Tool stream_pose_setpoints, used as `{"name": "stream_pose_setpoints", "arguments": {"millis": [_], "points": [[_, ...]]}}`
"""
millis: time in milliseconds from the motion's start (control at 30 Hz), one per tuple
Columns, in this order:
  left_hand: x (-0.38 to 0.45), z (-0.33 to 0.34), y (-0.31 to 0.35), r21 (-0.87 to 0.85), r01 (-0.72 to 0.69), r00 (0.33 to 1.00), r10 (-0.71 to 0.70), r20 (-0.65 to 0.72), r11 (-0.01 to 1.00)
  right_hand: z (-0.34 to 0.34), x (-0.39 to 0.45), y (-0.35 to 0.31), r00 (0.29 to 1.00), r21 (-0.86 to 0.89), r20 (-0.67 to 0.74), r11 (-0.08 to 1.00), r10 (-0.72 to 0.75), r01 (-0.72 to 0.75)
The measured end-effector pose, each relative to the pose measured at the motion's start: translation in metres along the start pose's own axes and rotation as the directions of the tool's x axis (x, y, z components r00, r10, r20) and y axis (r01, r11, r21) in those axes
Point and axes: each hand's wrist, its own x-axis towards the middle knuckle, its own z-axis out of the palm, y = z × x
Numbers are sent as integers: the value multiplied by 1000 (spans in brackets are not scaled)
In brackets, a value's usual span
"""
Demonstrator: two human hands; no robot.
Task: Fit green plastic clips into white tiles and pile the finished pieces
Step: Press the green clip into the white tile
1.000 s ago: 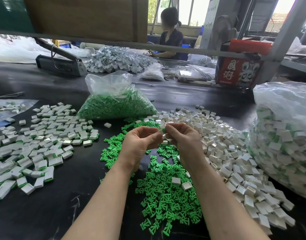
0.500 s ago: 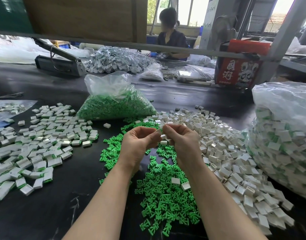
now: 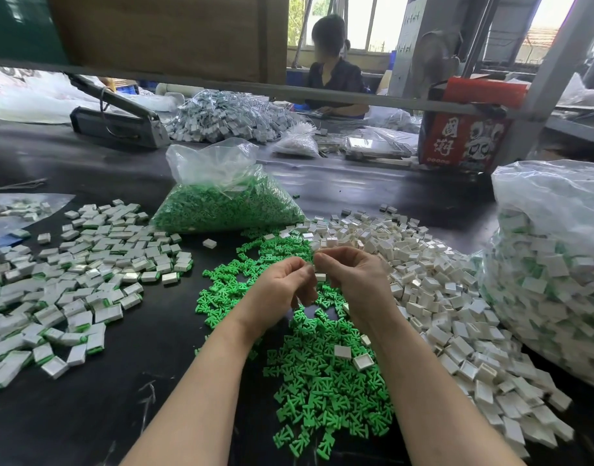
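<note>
My left hand and my right hand meet above the table, fingertips pinched together on one small piece; it is almost fully hidden by the fingers, with only a bit of white showing. Loose green clips lie spread under and in front of my hands. A heap of empty white tiles runs along the right. Finished white tiles with green edges are spread out on the left.
A clear bag of green clips stands behind my hands. A big clear bag of finished pieces fills the right edge. The black table carries a sealer machine, a red box and another person working at the back.
My hands have stayed pinched together at the same spot; the fingers have shifted slightly around the small piece. The person at the back has moved a little.
</note>
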Motion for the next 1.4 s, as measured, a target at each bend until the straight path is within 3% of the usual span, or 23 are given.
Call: {"name": "stream_pose_setpoints", "arguments": {"millis": [133, 300, 400, 567, 700, 1000, 1167, 1400], "points": [[0, 4, 3, 28, -34, 999, 34, -26, 999, -5, 1, 0, 995, -74, 84, 996, 61, -55], [-1, 3, 3, 88, -66, 997, 69, -31, 994, -3, -2, -3, 974, -420, 200, 907, 110, -16], [-2, 4, 3, 123, -45, 999, 46, -4, 991, -2, -4, -5, 960, -523, 245, 852, 134, 15], [-3, 6, 3, 30, -13, 1000, 13, 1, 999, -1, -6, -7, 954, -459, 265, 888, 138, -1], [-3, 10, 4, 60, -11, 999, 13, -35, 998, -1, -6, -4, 959, -375, 253, 927, 128, -24], [-1, 17, 7, 105, -18, 998, 25, -63, 994, 0, -6, -2, 981, -561, 196, 821, 9, 105], [-3, 12, 8, 168, -58, 998, 60, -5, 984, -2, -6, -4, 968, -553, 251, 819, -13, 154], [-4, 12, 11, 164, -28, 1000, 29, -4, 986, -4, -5, -3, 965, -464, 259, 881, 37, 91]]}}
